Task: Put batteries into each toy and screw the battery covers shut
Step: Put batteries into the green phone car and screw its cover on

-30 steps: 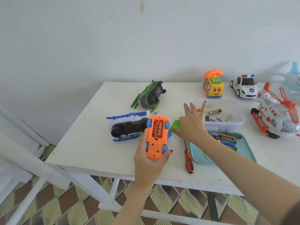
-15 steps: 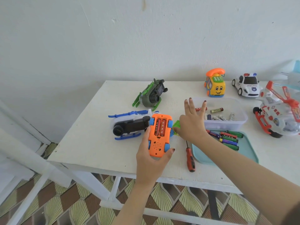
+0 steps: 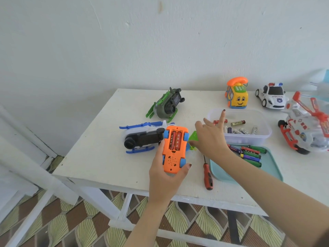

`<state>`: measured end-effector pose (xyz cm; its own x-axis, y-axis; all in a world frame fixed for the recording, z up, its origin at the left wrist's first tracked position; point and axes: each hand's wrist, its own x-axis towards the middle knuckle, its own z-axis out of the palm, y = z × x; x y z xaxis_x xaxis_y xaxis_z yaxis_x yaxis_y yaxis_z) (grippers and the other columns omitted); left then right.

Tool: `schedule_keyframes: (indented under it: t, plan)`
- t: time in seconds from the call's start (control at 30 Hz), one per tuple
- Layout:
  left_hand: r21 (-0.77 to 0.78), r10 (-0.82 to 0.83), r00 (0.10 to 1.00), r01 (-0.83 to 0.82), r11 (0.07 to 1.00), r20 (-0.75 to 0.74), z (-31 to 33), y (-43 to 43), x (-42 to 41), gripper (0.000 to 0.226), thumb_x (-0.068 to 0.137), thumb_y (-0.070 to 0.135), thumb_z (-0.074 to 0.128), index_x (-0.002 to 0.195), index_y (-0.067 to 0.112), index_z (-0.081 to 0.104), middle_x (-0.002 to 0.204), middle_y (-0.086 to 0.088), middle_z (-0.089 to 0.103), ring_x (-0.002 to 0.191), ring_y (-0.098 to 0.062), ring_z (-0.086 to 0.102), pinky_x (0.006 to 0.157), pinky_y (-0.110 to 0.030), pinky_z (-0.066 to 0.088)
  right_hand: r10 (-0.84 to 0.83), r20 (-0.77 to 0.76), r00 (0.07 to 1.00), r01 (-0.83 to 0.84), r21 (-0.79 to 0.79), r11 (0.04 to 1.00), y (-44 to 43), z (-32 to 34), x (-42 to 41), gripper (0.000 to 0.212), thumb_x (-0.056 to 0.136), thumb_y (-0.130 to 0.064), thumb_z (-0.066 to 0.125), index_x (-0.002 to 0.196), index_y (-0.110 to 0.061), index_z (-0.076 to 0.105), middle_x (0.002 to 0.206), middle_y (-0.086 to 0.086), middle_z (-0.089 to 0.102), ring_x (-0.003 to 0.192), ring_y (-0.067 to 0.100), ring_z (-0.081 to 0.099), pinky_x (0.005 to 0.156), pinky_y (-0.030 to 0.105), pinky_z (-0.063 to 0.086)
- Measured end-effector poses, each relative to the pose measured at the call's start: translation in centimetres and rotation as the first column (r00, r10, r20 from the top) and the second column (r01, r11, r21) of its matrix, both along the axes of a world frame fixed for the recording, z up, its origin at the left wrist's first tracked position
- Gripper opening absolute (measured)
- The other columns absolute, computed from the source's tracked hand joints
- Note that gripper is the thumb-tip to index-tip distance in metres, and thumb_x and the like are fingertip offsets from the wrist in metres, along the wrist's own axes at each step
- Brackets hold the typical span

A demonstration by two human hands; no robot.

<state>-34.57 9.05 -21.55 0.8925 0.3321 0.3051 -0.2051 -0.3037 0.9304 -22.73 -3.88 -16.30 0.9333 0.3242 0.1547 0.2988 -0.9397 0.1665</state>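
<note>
Left hand (image 3: 165, 177) grips the orange car (image 3: 175, 154) belly-up, tail in my palm, thumb on one flank and fingers on the other, nose just beside the blue-and-white helicopter (image 3: 140, 138), near the worktop (image 3: 106, 157) front edge. Two red batteries (image 3: 175, 140) sit in the open bay with no cover on them. Risk one: if I tilt the car while fitting the cover, the cells can pop off their contacts or fall out. The green cover (image 3: 193, 139) stands tipped up just right of the car. My right hand (image 3: 211, 139) pinches its edge, index finger sticking straight out. Risk two: it's a thin edge grip, so the cover may slip or go in the wrong way round and not seat. I can't see the screw, so it could already be loose somewhere. Risk three: the screwdriver (image 3: 208, 172) lies under my right forearm near the edge, and a careless pull-back could knock it off. Against half a second ago, that hand lay spread over the cover with more fingers extended and the cover mostly hidden. Now the fingers have closed in and the cover is raised and showing. The left hand's grip and the car's spot are unchanged.
</note>
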Motion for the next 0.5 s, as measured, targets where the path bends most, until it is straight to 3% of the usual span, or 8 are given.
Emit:
schedule_keyframes:
  t: [0.1,0.17,0.23,0.27,0.33,0.4,0.5]
  plan:
    - [-0.004,-0.004,1.000,0.004,1.000,0.000,-0.1,-0.1,0.1,0.084,0.072,0.014,0.085,0.137,0.033,0.036,0.119,0.023,0.054,0.104,0.008,0.059,0.076,-0.005,0.047,0.004,0.032,0.999,-0.007,0.080,0.997,0.2,0.3,-0.3,0.044,0.086,-0.052,0.057,0.102,-0.013,0.045,0.081,-0.003,0.055,0.094,0.020,0.060,0.109,0.055,-0.016]
    - [0.000,-0.012,1.000,0.012,1.000,0.003,-0.2,-0.1,0.2,0.085,0.072,0.016,0.085,0.140,0.029,0.037,0.119,0.023,0.054,0.105,0.007,0.058,0.076,-0.004,0.047,0.041,0.006,0.999,-0.041,0.246,0.968,0.1,0.0,0.0,0.033,0.090,-0.038,0.058,0.110,-0.013,0.047,0.087,-0.003,0.058,0.092,0.021,0.060,0.116,0.043,0.002]
    - [0.002,-0.032,0.999,0.032,0.999,0.014,-0.2,-0.1,0.1,0.086,0.073,0.025,0.086,0.144,0.024,0.037,0.124,0.021,0.053,0.109,0.005,0.058,0.079,-0.006,0.047,0.089,-0.064,0.994,-0.042,0.530,0.847,-0.1,-0.1,0.2,0.025,0.094,-0.019,0.054,0.117,-0.011,0.051,0.101,0.005,0.064,0.097,0.025,0.059,0.100,0.034,0.033]
    - [0.010,-0.053,0.998,0.053,0.999,0.020,-0.1,0.0,0.1,0.086,0.074,0.032,0.084,0.145,0.023,0.036,0.127,0.019,0.054,0.111,0.002,0.058,0.081,-0.007,0.048,0.102,-0.092,0.990,-0.020,0.638,0.770,-0.1,0.1,0.2,0.023,0.095,-0.013,0.050,0.118,-0.009,0.054,0.104,0.009,0.064,0.097,0.026,0.058,0.089,0.033,0.041]
    - [0.035,-0.100,0.995,0.099,0.994,0.016,-0.1,0.1,-0.1,0.080,0.079,0.035,0.074,0.147,0.024,0.033,0.130,0.020,0.055,0.117,-0.002,0.057,0.085,-0.011,0.049,0.106,-0.087,0.991,-0.008,0.732,0.681,-0.3,0.6,0.3,0.024,0.095,-0.006,0.046,0.116,-0.007,0.058,0.106,0.010,0.064,0.094,0.023,0.057,0.080,0.031,0.044]
    - [0.063,-0.134,0.991,0.133,0.989,0.013,-0.1,0.2,-0.1,0.072,0.084,0.018,0.067,0.146,0.027,0.030,0.128,0.029,0.055,0.117,0.000,0.057,0.086,-0.011,0.049,0.096,-0.036,0.995,-0.032,0.781,0.624,-0.4,1.1,0.3,0.025,0.094,-0.003,0.047,0.114,-0.007,0.061,0.103,0.006,0.064,0.087,0.016,0.054,0.076,0.025,0.041]
    - [0.090,-0.153,0.988,0.150,0.985,0.022,-0.3,0.2,0.0,0.071,0.086,0.013,0.062,0.145,0.031,0.028,0.127,0.033,0.054,0.117,0.000,0.058,0.087,-0.010,0.047,0.109,0.092,0.990,-0.133,0.870,0.474,-0.7,2.3,-0.4,0.021,0.089,-0.002,0.057,0.107,-0.008,0.066,0.092,-0.001,0.066,0.083,0.013,0.060,0.079,0.030,0.051]
